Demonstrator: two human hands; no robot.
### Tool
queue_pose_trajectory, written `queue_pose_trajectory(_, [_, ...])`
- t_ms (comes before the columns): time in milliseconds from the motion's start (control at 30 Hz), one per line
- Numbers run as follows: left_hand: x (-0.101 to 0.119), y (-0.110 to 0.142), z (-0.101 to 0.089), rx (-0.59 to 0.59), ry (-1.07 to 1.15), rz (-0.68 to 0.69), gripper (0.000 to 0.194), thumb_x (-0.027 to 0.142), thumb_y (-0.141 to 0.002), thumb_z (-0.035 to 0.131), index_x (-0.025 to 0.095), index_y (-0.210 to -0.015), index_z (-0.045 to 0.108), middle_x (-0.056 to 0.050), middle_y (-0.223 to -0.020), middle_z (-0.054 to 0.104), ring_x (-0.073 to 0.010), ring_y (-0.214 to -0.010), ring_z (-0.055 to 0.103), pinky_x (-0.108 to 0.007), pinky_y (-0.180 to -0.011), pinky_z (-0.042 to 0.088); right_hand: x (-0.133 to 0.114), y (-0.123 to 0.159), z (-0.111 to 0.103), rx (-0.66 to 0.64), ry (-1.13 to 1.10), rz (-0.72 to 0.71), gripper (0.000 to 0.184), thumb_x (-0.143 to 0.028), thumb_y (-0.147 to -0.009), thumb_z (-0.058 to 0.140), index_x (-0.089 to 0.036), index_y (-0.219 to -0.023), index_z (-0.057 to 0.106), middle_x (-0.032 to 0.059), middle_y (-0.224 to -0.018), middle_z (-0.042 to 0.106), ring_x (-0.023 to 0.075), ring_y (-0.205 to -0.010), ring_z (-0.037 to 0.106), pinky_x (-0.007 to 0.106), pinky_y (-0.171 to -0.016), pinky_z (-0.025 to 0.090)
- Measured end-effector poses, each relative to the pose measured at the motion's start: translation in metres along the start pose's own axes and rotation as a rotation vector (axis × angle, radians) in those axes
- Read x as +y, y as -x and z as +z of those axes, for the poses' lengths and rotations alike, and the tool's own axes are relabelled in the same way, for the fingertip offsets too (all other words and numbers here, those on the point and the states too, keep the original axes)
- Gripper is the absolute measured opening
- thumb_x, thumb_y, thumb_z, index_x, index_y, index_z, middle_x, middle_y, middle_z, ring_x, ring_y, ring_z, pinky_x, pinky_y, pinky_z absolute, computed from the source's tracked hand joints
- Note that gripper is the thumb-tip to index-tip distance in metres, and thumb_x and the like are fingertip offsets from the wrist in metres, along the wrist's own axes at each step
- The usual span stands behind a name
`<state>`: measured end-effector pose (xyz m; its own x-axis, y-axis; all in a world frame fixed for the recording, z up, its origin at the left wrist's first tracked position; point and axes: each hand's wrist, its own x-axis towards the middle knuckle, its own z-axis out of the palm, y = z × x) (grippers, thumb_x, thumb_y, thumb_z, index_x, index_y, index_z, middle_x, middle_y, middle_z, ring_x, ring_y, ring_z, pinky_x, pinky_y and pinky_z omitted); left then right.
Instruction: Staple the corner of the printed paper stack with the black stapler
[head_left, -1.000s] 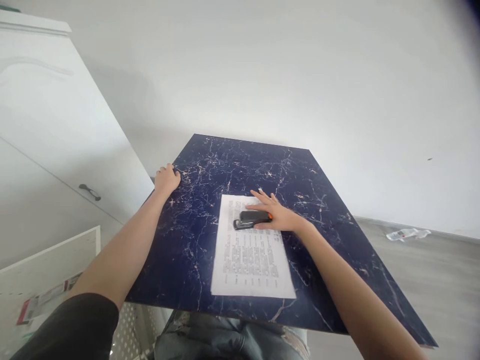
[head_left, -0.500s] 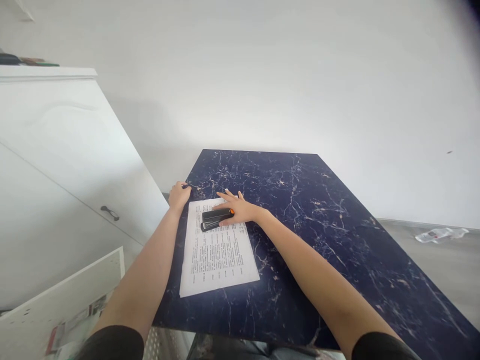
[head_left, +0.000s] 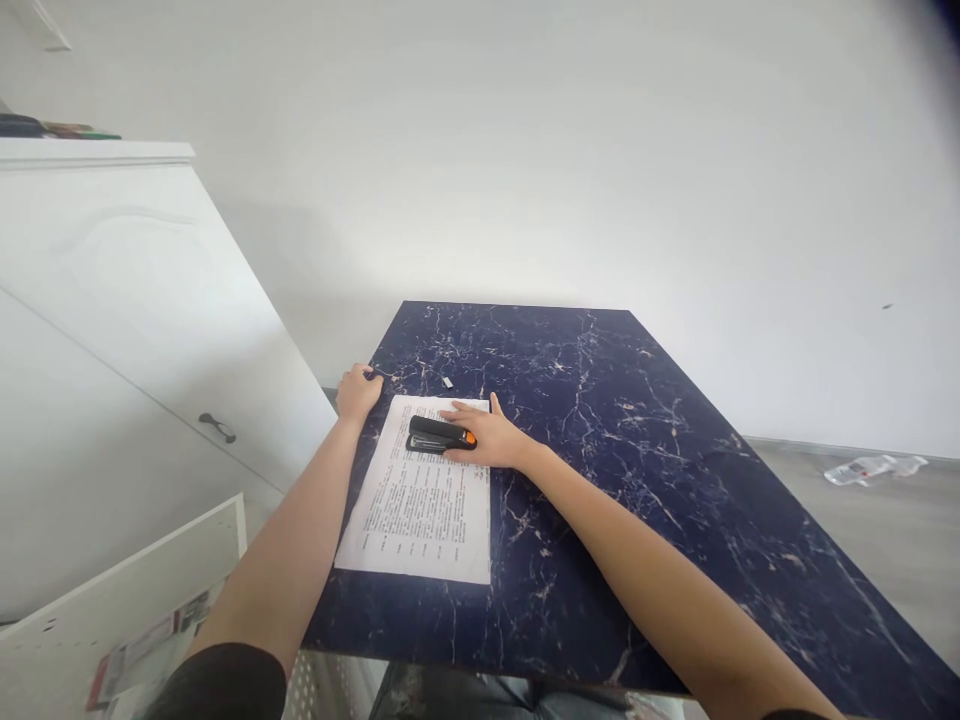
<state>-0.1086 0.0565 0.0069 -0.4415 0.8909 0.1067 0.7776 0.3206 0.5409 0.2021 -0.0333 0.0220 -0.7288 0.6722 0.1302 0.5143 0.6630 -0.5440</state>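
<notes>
A black stapler (head_left: 437,436) with an orange end lies across the top of a printed sheet of paper (head_left: 420,500). The sheet rests near the left edge of a dark blue marble-patterned table (head_left: 615,420). My right hand (head_left: 489,438) lies over the stapler's right end, fingers along it and thumb raised, holding it against the sheet. My left hand (head_left: 358,392) is curled over the table's left edge, just beside the paper's top left corner.
A small white scrap (head_left: 448,381) lies on the table beyond the paper. A white cabinet (head_left: 135,330) with a dark handle (head_left: 217,428) stands to the left, a white board leaning below it. A crumpled plastic bottle (head_left: 868,466) lies on the floor at right.
The sheet and stapler slid left under my right hand until they were close to my left hand, then turned square with the table edge. My left hand stayed on the edge.
</notes>
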Motion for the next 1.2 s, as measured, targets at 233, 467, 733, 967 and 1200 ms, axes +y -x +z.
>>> queue_pose_trajectory(233, [0.004, 0.004, -0.001, 0.009, -0.031, 0.020, 0.038, 0.039, -0.094, 0.057, 0.025, -0.128, 0.064, -0.019, -0.133, 0.063, -0.0404, -0.127, 0.059, -0.052, -0.101, 0.049, 0.011, -0.002, -0.008, -0.038, -0.026, -0.040, 0.075, -0.073, -0.085, 0.073, -0.035, -0.147, 0.061, 0.0075, -0.164, 0.050, 0.0437, -0.159, 0.030, 0.082, -0.122, -0.002])
queue_pose_trajectory(467, [0.008, 0.007, 0.001, 0.026, -0.067, 0.040, 0.036, 0.037, -0.096, 0.054, 0.022, -0.128, 0.061, -0.021, -0.132, 0.061, -0.0419, -0.128, 0.056, -0.053, -0.102, 0.047, 0.074, 0.075, -0.043, 0.398, 0.102, 0.208, 0.049, -0.060, -0.102, 0.049, -0.024, -0.071, 0.061, 0.0048, -0.080, 0.068, 0.0219, -0.076, 0.063, 0.037, -0.078, 0.050])
queue_pose_trajectory(733, [0.011, 0.010, 0.000, 0.032, -0.098, 0.063, 0.037, 0.035, -0.096, 0.052, 0.020, -0.130, 0.060, -0.022, -0.130, 0.061, -0.0423, -0.126, 0.057, -0.052, -0.102, 0.047, 0.102, 0.108, -0.057, 0.490, 0.207, 0.338, 0.043, -0.053, -0.095, 0.056, -0.026, -0.063, 0.046, 0.0021, -0.067, 0.056, 0.0200, -0.064, 0.052, 0.034, -0.068, 0.043])
queue_pose_trajectory(967, [0.011, 0.010, 0.002, 0.040, -0.112, 0.082, 0.040, 0.033, -0.096, 0.053, 0.017, -0.133, 0.060, -0.024, -0.129, 0.062, -0.0434, -0.126, 0.057, -0.052, -0.102, 0.047, 0.016, 0.051, -0.015, 0.527, -0.064, 0.196, 0.036, -0.059, -0.097, 0.062, -0.030, -0.117, 0.069, 0.0069, -0.121, 0.076, 0.0322, -0.112, 0.070, 0.048, -0.099, 0.052])
queue_pose_trajectory(1200, [0.011, 0.010, 0.003, 0.044, -0.143, 0.082, 0.042, 0.032, -0.097, 0.052, 0.016, -0.135, 0.059, -0.025, -0.130, 0.061, -0.0436, -0.125, 0.057, -0.053, -0.102, 0.047, -0.025, -0.014, 0.011, 0.075, 0.101, 0.055, 0.044, -0.048, -0.090, 0.075, -0.023, -0.124, 0.068, 0.0088, -0.100, 0.077, 0.0319, -0.096, 0.070, 0.043, -0.086, 0.053])
